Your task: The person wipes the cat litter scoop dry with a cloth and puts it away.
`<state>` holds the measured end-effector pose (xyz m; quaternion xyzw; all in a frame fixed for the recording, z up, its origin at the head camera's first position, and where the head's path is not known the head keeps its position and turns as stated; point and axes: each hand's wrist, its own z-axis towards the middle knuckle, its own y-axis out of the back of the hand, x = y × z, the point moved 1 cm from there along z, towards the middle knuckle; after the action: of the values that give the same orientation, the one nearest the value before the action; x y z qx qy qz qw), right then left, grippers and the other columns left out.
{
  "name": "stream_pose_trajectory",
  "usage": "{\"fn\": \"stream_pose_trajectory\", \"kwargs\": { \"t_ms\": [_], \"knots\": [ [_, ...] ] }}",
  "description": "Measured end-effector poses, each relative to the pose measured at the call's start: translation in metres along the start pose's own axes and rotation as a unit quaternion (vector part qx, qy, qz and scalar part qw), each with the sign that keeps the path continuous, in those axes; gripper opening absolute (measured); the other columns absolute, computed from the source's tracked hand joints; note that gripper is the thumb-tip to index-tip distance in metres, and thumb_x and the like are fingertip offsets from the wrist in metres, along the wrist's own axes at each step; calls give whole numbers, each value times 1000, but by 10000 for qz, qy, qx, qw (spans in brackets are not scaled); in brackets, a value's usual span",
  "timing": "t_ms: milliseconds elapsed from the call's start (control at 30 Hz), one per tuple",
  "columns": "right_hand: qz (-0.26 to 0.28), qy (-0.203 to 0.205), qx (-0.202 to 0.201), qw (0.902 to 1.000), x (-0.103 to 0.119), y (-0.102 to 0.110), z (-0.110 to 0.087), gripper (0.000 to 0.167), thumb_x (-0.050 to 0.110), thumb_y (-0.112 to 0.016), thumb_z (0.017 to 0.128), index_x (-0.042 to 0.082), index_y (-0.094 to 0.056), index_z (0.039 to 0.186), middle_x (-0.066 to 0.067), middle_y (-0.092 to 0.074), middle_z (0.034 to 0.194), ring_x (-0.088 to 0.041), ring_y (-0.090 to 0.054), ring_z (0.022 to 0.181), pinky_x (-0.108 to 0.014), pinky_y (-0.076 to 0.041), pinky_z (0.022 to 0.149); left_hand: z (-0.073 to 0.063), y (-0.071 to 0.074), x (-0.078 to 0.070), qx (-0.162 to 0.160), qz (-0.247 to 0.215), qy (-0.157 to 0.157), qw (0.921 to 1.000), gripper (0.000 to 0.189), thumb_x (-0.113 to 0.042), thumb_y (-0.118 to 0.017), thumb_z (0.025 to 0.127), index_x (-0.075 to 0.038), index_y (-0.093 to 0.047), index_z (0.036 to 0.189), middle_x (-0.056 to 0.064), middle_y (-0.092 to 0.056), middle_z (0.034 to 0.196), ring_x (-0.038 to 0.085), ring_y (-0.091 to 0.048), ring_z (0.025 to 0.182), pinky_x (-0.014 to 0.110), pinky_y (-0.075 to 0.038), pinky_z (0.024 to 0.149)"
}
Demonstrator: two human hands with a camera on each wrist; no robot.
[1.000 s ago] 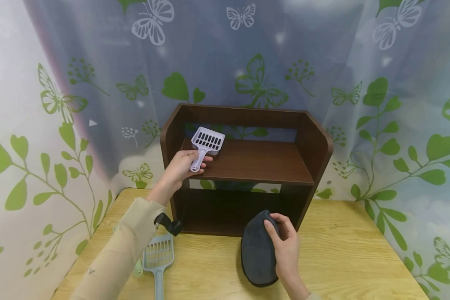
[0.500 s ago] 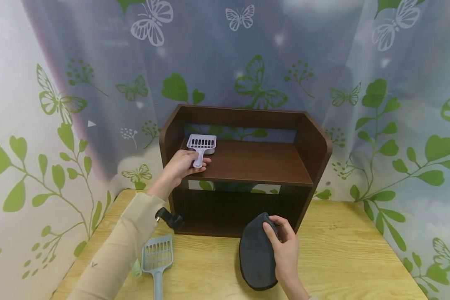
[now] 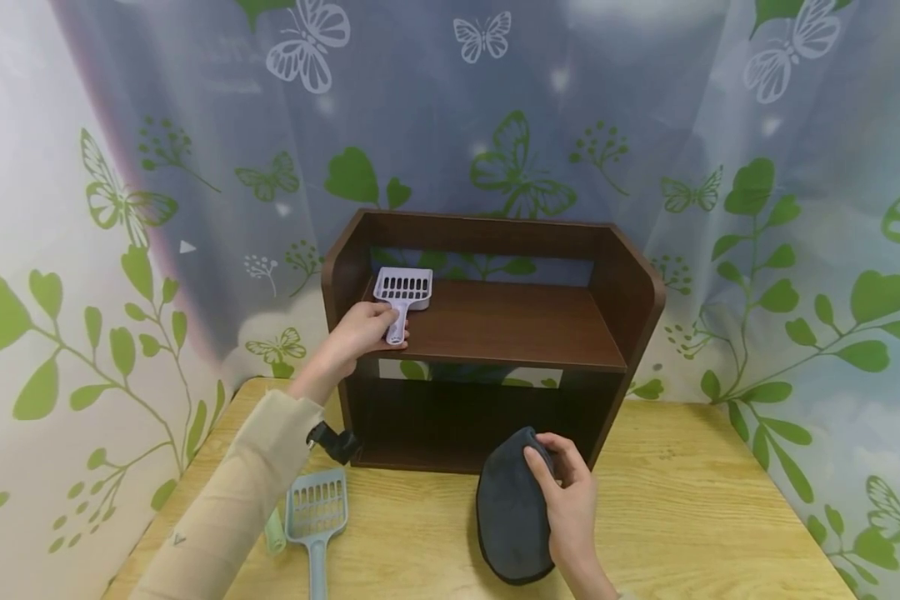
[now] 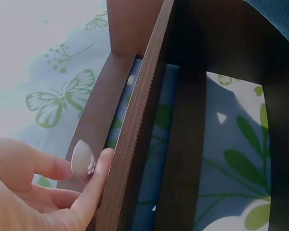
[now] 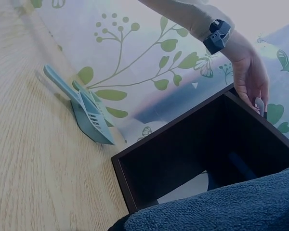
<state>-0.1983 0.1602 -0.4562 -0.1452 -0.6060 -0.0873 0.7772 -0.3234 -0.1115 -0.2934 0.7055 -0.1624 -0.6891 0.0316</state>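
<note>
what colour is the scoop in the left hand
Pale lilac; the scoop in the left hand shows best in the head view.

The right wrist view crops the dark cloth (image 5: pixel 221 204); the head view crops the blue scoop (image 3: pixel 317 537).

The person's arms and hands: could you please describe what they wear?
The long left sleeve is beige with a small dark mark; a black device sits at its cuff. The left hand and right hand are bare. Only a sliver of right sleeve shows.
</note>
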Motion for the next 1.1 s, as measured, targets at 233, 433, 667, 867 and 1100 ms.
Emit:
{"fn": "stream_pose_trajectory", "kwargs": {
  "t_ms": [233,433,667,867,1100],
  "knots": [
    [-47,-2,-19,10000,-1,0,-1,26,15,-76,93,3,-67,115,-1,-66,103,-12,-61,87,-22,-55,74,-10,3,-2,-408,1371,-452,9887,45,-17,-40,109,11,-47,144,24,-55,134,29,-53,122,44,-42,109],
    [7,61,-18,10000,0,1,0,26,13,-75,93,1,-67,115,-1,-66,104,-12,-62,89,-22,-55,75,-31,4,-6,-858,1861,-1062,9730,49,-20,-46,108,3,-41,151,24,-46,148,36,-47,137,49,-39,112],
    [66,156,-64,9998,3,3,2,27,12,-75,93,1,-66,116,-2,-66,105,-13,-64,93,-22,-55,79,-53,14,-2,-1014,813,-2308,9643,34,-15,-48,109,0,-56,138,21,-62,132,33,-62,118,41,-52,97],
    [83,190,-71,9998,4,5,4,26,11,-74,94,1,-66,117,-1,-67,105,-13,-63,93,-21,-55,80,-69,33,15,-1121,167,-2530,9608,34,-20,-48,109,0,-58,134,21,-69,116,15,-69,98,23,-56,81],
    [103,179,-48,9998,4,7,6,27,12,-73,95,2,-66,118,-1,-66,106,-14,-63,95,-21,-55,81,-86,62,53,-1357,-41,-2140,9674,42,-26,-47,110,7,-56,134,2,-72,109,7,-70,97,22,-57,81]
  ]
}}
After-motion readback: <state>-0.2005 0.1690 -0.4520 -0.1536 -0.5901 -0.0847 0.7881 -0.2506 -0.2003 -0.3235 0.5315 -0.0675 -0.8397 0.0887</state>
